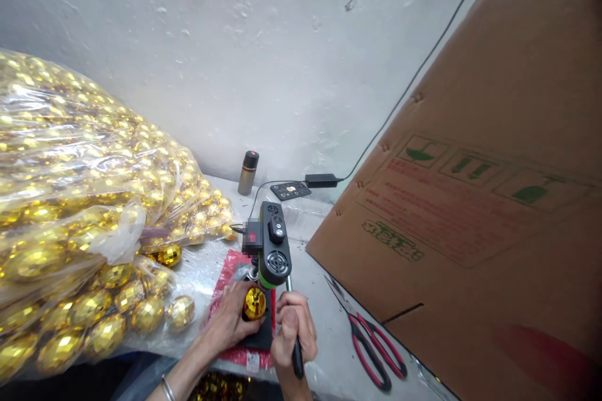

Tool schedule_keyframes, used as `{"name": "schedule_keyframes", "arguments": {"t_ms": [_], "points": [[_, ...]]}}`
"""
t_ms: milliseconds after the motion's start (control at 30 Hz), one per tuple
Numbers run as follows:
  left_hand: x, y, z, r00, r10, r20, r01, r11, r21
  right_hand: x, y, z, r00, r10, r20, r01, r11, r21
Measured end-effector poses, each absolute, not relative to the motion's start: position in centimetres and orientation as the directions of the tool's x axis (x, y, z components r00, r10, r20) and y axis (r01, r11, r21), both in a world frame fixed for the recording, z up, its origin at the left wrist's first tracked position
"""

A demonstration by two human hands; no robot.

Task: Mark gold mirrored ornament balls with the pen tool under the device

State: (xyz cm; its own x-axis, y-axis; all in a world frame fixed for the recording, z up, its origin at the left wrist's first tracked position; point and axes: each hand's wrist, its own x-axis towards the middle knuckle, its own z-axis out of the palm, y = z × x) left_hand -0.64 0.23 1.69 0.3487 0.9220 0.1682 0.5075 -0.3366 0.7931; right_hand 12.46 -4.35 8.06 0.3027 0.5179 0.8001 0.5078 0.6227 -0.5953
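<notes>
Work on 1 piece looks to be under way: a gold ball [254, 304] is sitting in the left hand [235, 319], whose thumb and fingers are clasping its sides just in front of a black housing [276, 244] with round grilles. The right hand [295, 329] is gripping a lever [298, 358] beside it, so the 2 hands are working apart, each clamped on its own thing. Nothing is showing whether this ball is finished, and its contact with the black base [258, 341] is hiding behind the fingers.

To the left, a clear plastic bag [117, 235] is holding a great many similar balls, and more gold pieces [219, 387] are glinting below the front edge of the worktop [332, 326]. Which group is waiting and which is done, I am not managing to tell. Scissors [356, 338] are lying untouched near the carton [446, 106]
</notes>
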Motion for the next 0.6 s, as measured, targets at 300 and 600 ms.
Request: {"name": "schedule_keyframes", "arguments": {"t_ms": [300, 600], "points": [[-0.6, 0.5, 1.0, 0.356, 0.915, 0.189, 0.511, -0.36, 0.78, 12.3, -4.7, 8.0, 0.29, 0.534, 0.794, 0.55, 0.586, -0.595], [-0.6, 0.5, 1.2, 0.36, 0.916, 0.175, 0.517, -0.352, 0.78, 12.7, -3.7, 6.5, 0.153, 0.427, 0.891, 0.589, 0.685, -0.429]]}}
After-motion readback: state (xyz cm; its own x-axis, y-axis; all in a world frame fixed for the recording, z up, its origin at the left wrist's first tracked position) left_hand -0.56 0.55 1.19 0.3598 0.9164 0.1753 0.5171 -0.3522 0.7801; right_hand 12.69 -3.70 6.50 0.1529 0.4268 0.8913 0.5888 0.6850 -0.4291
